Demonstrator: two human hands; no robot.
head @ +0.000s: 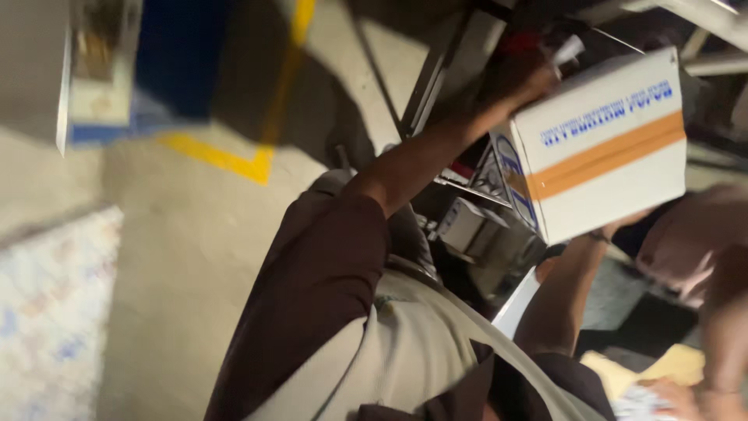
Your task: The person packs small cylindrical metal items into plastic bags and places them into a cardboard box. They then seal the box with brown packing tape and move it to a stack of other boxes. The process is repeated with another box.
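Note:
I hold a white cardboard box (615, 148) with an orange tape band and blue print, tilted in front of me at the upper right. My left hand (528, 76) reaches out on a bare forearm and grips the box's far top corner. My right hand (615, 228) is under the box's lower edge, and the box hides most of it. My brown short sleeve (319, 273) and beige vest (421, 351) fill the bottom middle. The whole view is blurred and tilted.
A co-worker in a pink sleeve (693, 234) stands at the right, a hand (676, 398) on yellowish paper (686, 362). Dark metal machine parts (475, 226) lie below the box. The concrete floor (171, 257) has a yellow line (226, 160). A printed sack (54, 312) lies at the left.

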